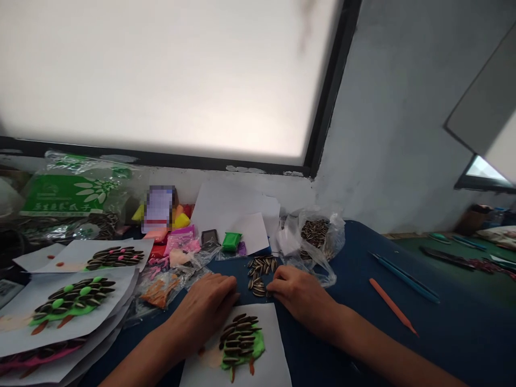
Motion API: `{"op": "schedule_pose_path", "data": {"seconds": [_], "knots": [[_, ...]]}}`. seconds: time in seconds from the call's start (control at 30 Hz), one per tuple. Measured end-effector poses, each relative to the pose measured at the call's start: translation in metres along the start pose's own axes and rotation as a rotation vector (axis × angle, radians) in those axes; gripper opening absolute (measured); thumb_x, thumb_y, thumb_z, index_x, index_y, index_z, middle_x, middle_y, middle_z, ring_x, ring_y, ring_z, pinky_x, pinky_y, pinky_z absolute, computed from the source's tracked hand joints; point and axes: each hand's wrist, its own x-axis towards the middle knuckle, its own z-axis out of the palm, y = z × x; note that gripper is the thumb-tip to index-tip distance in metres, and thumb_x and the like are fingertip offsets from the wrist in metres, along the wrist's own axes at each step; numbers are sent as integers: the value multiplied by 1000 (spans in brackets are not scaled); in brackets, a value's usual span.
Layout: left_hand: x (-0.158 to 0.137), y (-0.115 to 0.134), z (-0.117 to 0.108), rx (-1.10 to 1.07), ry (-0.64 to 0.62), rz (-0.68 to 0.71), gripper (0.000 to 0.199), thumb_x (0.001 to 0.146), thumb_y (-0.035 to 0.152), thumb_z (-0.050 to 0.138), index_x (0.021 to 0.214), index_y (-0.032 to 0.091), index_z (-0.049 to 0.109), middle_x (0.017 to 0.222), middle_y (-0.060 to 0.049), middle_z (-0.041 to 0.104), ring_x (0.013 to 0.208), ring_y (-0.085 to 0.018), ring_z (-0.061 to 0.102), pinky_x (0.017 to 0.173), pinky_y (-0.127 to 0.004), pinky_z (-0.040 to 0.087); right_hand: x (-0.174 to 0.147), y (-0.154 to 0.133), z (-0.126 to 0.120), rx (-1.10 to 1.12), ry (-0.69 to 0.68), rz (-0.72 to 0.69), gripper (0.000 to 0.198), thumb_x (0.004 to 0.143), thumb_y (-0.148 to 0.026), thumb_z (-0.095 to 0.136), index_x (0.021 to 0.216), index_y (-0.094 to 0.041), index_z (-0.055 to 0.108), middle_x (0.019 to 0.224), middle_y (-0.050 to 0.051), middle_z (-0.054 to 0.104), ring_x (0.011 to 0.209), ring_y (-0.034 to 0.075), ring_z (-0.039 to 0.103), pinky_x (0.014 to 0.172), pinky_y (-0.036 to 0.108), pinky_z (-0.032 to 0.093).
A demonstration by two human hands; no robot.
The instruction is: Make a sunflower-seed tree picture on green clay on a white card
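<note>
Striped sunflower seeds [263, 264] lie in a small loose pile on the dark blue tabletop. At the right edge of this pile is my right hand [300, 295], its thumb and forefinger pinched at a seed. My left hand [207, 303] rests by the upper left of a white sheet [270, 373], fingers curled together; whatever they hold is hidden. On that sheet is a hedgehog-like figure of light green clay [259, 344], with rows of sunflower seeds pressed onto its left and middle. Brown clay legs and a pale clay head, partly behind my left wrist, belong to it.
Finished-looking seed pictures [76, 301] are stacked at the left. Packets of coloured clay [181, 239] lie behind my left hand. An open plastic bag of seeds [316, 236] stands at the back. An orange clay tool [393, 306] and blue tweezers [403, 277] lie at the right.
</note>
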Motion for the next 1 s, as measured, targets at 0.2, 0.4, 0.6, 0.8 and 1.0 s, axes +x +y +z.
{"op": "schedule_pose_path", "data": {"seconds": [0.2, 0.4, 0.6, 0.8, 1.0], "knots": [[0, -1, 2, -13, 12, 14, 29, 97, 26, 34, 70, 21, 43, 69, -2, 55, 64, -17, 50, 61, -29, 33, 2, 5, 15, -68, 27, -83, 19, 94, -5, 53, 85, -13, 67, 87, 7, 63, 77, 17, 56, 66, 27, 41], [0, 0, 1, 0, -24, 1, 31, 98, 27, 33, 69, 20, 42, 68, -1, 55, 63, -18, 49, 61, -29, 32, 2, 3, 7, 18, 33, -91, 14, 91, -2, 52, 86, -11, 62, 89, 8, 63, 78, 18, 56, 69, 27, 42], [-3, -3, 7, -10, 21, 14, 32, 99, 28, 35, 69, 21, 43, 67, -1, 53, 64, -18, 51, 62, -29, 33, -2, -1, -7, 191, -19, 23, 15, 88, -2, 55, 79, -13, 60, 80, 4, 62, 71, 15, 57, 62, 25, 38], [-2, -3, 7, 1, 49, 60, 30, 97, 24, 39, 68, 21, 43, 65, 0, 55, 60, -17, 51, 58, -28, 32, -2, 1, -3, 312, 34, 66, 11, 88, -5, 60, 87, -13, 67, 89, 5, 64, 81, 17, 60, 69, 26, 44], [-3, -2, 5, -9, 82, 64, 30, 97, 23, 39, 68, 21, 44, 64, 0, 54, 60, -17, 50, 58, -28, 32, 1, -2, 12, 312, 9, 67, 10, 89, -8, 63, 90, -14, 71, 94, 6, 65, 87, 18, 61, 75, 28, 47]]}}
